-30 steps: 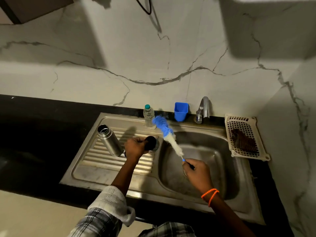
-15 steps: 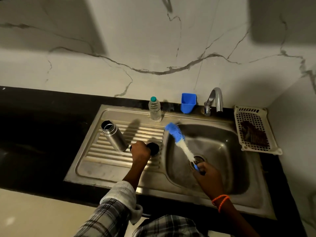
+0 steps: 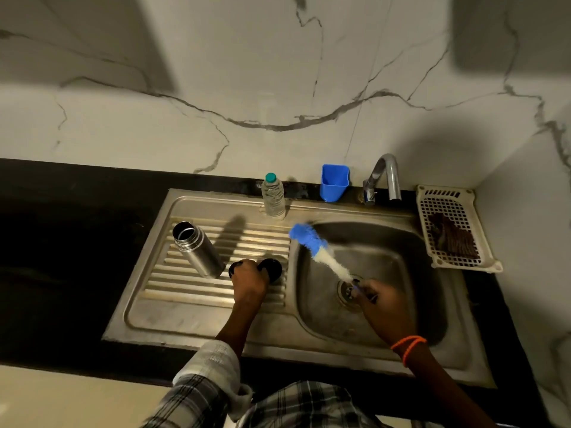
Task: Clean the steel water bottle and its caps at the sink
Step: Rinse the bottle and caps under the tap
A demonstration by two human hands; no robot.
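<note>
My left hand rests on the caps; I cannot tell its grip. My right hand grips the bottle brush. I would seat both caps flat, then steady the steel bottle just left of that hand before scrubbing.

Both arms enter from the bottom edge of the frame and reach upward toward its centre.

Left arm: rises from lower centre-left, forearm bare, a checked sleeve with pale lining rolled up near the elbow. Left hand sits just left of centre, back of hand toward the camera, fingers curled down over dark round caps and gripping them.

Right arm: comes in from the lower right, angled up and left, forearm bare, orange bands at the wrist. Right hand lies right of centre, knuckles up, fingers closed around the handle of a bottle brush, whose head points to the upper left.
</note>
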